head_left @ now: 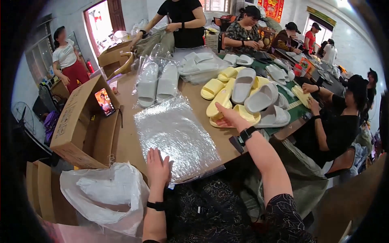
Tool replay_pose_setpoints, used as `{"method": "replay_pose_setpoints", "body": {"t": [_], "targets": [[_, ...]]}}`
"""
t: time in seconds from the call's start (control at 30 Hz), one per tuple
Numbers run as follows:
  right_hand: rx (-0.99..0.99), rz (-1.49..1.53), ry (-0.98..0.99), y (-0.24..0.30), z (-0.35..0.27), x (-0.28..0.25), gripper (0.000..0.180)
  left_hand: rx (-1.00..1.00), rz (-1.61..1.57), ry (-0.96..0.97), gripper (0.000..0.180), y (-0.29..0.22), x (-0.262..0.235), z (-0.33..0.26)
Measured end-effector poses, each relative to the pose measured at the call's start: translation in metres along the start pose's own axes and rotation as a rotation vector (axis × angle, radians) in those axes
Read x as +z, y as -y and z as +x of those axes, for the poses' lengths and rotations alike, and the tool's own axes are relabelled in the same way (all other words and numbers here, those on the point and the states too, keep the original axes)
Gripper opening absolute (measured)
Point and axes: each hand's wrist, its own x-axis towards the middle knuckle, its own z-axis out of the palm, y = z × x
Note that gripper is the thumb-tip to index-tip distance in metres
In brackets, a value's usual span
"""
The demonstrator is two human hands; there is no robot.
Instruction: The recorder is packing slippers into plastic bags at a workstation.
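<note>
My left hand (158, 167) lay flat and released on the near left part of the clear plastic (174, 129) on the tabletop (127, 141). My right hand (230, 116) was unclenched, fingers extended at the yellow slippers (221, 97), right of the plastic; I could not determine contact. Grey slippers (244, 86) lay among them.

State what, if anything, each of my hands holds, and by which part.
Nothing visibly held: left hand flat on clear plastic bags, right hand open at the yellow slide sandals.
</note>
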Motion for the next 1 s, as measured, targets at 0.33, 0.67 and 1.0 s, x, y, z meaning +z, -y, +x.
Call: {"method": "replay_pose_setpoints", "body": {"t": [0.33, 0.67, 1.0], "targets": [[-0.95, -0.153, -0.388, 0.023, -0.027, 0.02, 0.046, 0.02, 0.015, -0.008, 0.064, 0.006, 0.006, 0.006], [-1.27, -1.162, -0.463, 0.064, -0.103, 0.033, 0.059, 0.007, -0.005, -0.018, 0.065, 0.002, 0.004, 0.003], [-1.417, -1.051, -0.618, 0.065, -0.104, -0.009, 0.058, -0.029, -0.017, -0.011, 0.066, -0.002, 0.003, 0.0]]}}
